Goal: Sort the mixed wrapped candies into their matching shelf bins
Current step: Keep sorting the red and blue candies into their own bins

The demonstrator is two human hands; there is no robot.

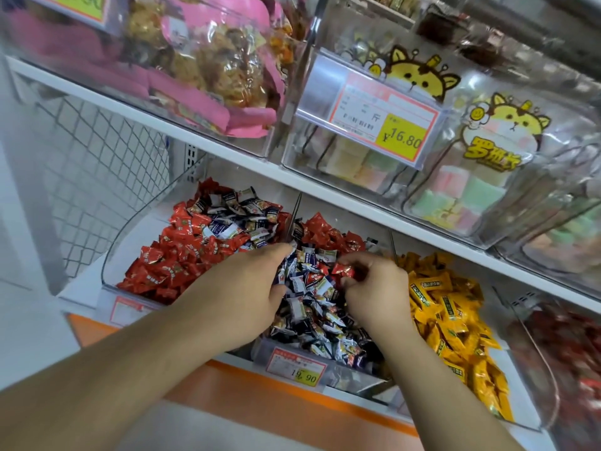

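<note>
Red candy (pixel 343 270) pinched in right hand (pixel 374 288), frame centre, over blue-white bin (pixel 292 356) | left hand (pixel 250 288) fingers buried among wrappers, grip unclear | step: picking strays | next: carry to red bin (pixel 110 258), centre-left.

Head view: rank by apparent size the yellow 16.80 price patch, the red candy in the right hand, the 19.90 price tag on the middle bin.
1. 19.90 price tag
2. yellow 16.80 price patch, close to it, so unsure
3. red candy, pinched by the right hand, clearly smallest
</note>
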